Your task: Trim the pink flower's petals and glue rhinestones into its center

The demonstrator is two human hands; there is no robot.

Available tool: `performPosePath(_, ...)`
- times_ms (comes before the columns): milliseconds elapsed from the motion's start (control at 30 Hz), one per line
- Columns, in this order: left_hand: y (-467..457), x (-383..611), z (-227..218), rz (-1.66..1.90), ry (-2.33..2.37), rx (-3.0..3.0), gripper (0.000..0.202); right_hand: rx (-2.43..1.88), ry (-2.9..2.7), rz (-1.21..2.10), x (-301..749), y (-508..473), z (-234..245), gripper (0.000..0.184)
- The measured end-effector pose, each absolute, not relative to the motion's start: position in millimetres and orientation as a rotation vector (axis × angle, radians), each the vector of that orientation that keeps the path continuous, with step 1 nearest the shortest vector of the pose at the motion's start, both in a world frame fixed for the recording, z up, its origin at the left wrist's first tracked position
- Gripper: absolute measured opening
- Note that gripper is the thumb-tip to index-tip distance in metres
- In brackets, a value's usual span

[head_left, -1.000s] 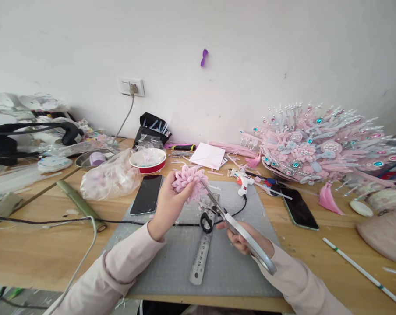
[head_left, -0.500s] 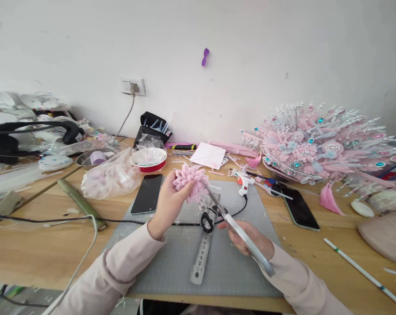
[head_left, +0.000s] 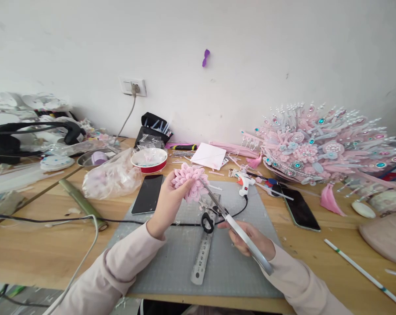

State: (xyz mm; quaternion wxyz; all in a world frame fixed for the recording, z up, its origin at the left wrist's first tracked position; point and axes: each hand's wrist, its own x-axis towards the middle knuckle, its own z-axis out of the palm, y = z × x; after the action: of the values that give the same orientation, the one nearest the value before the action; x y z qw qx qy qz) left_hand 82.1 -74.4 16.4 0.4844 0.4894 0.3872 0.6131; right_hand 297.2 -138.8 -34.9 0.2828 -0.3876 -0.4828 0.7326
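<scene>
My left hand pinches a fluffy pink flower with layered looped petals, thumb on its face. In my right hand is a pair of long scissors with pale grey handles. Their tips reach the right side of the flower; whether they touch it I cannot tell. Below, on the grey cutting mat, lies a steel ruler. A small pair of black-handled scissors rests across the ruler.
A white glue gun lies at the mat's back right. Phones flank the mat: one left, another right. A black cable crosses the mat. A red-and-white bowl stands behind, and a large beaded pink headdress at the back right.
Hardly anything differs. The flower in my left hand has turned or shifted very slightly left, and the whole view has moved a little. Both hands keep their grips.
</scene>
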Motion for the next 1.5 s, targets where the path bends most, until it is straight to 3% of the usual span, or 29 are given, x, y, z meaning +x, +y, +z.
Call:
performPosePath(200,-71,80,13,1.586,0.874,1.064,0.027,-0.866,-1.321,2.025,304,-136,-38,0.069)
performPosePath(433,-72,83,14,1.513,0.749,0.915,0.029,-0.773,-1.150,2.135,304,-137,-33,0.062)
performPosePath(667,-81,90,12,1.150,0.768,0.940,0.031,-0.876,-0.941,1.811,296,-135,-36,0.037)
performPosePath(867,-100,104,1,0.905,0.775,1.077,0.030,-0.899,-0.823,1.499,295,-137,-27,0.049)
performPosePath(1033,-108,109,-5,0.840,0.802,1.153,0.033,-1.035,-0.889,1.344,292,-141,-21,0.047)
performPosePath(1500,-108,113,-11,0.792,0.792,1.244,0.031,-1.129,-0.944,1.330,284,-141,-14,0.050)
